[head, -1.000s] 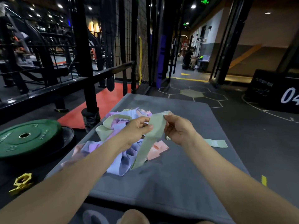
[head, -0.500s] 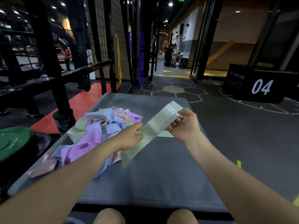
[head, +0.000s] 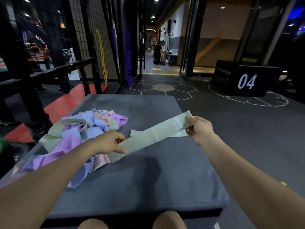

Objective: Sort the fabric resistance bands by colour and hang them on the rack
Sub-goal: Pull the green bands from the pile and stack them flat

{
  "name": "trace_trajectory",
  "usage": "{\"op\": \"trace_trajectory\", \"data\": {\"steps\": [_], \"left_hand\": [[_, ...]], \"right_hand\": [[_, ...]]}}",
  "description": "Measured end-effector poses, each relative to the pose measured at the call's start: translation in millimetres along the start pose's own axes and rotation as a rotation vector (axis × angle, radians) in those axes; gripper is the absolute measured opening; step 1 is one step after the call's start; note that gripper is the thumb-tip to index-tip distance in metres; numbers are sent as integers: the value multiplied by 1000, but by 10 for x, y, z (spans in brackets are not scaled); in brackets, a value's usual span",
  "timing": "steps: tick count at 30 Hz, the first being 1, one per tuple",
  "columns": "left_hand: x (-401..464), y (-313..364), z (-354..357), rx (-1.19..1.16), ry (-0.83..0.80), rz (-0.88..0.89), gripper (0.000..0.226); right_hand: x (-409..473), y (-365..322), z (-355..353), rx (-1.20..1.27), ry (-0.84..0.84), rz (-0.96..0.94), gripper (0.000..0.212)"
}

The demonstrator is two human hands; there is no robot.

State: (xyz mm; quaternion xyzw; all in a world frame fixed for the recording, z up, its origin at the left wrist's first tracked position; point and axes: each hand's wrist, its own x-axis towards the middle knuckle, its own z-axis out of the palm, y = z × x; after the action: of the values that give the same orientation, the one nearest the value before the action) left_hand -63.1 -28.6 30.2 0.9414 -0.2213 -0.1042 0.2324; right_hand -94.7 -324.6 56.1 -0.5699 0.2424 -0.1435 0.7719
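A pale green fabric band is stretched flat between my hands, low over the grey padded platform. My left hand pinches its near end and my right hand pinches its far end, which carries white print. Under it lies a second green band, flat on the platform. A tangled pile of bands in lilac, blue, pink and green sits on the platform's left side.
A black metal rack frame with a horizontal bar stands to the left, over red flooring. A black box marked 04 sits on the floor at the right. A person crouches far down the corridor. My knees show at the bottom edge.
My hands have drawn apart and moved right, away from the pile. The green band, earlier hanging folded from both hands, is now pulled out straight and lowered over the other green band.
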Motion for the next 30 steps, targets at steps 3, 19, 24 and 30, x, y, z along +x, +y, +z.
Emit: {"op": "trace_trajectory", "data": {"steps": [3, 19, 24, 30], "left_hand": [[84, -116, 29, 47, 45, -60, 37], [903, -178, 222, -938, 482, -466, 14], [1350, -244, 306, -695, 544, -469, 28], [1753, -406, 461, -595, 545, -502, 28]], "right_hand": [[159, 27, -141, -21, 49, 1, 21], [1002, 371, -409, -533, 147, -78, 21], [1395, 413, -346, -685, 163, -132, 3], [1813, 578, -277, -806, 188, -152, 8]]}}
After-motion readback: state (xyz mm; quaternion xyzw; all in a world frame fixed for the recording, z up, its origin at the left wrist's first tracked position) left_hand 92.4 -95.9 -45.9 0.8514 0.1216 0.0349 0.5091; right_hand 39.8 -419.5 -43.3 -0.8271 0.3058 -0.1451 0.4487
